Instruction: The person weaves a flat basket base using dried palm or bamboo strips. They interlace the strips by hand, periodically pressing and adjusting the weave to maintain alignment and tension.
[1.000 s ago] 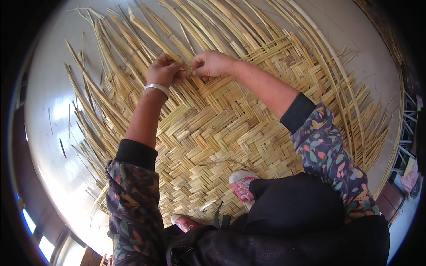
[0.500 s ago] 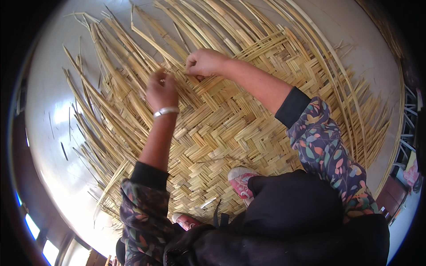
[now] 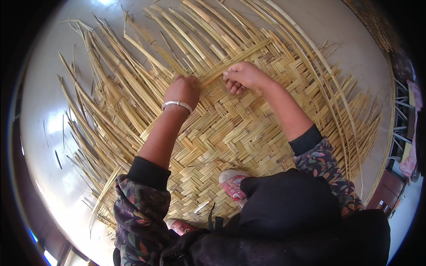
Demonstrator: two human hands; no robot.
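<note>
A large mat of flat split-cane strips [image 3: 222, 133] in a zigzag weave lies on the floor before me. My left hand [image 3: 183, 91], with a silver bangle at its wrist, is closed at the mat's far woven edge. Its fingers grip a split-cane strip there, their tips partly hidden. To its right, my right hand [image 3: 243, 79] has its fingers curled in and thumb against forefinger, by the same edge. Whatever it pinches is hidden. Crosswise strips [image 3: 248, 52] run along this edge, past both hands toward the upper right.
Long unwoven strip ends [image 3: 117, 80] fan out over the pale shiny floor [image 3: 46, 146] at the left and far sides. Long loose strips [image 3: 330, 73] curve down the right. My red shoes [image 3: 232, 183] stand on the mat. Metal frames [image 3: 401, 115] are at the far right.
Both hands have moved right along the woven edge, the right hand also nearer to me. The left hand has come down onto the strips from a blurred motion above them.
</note>
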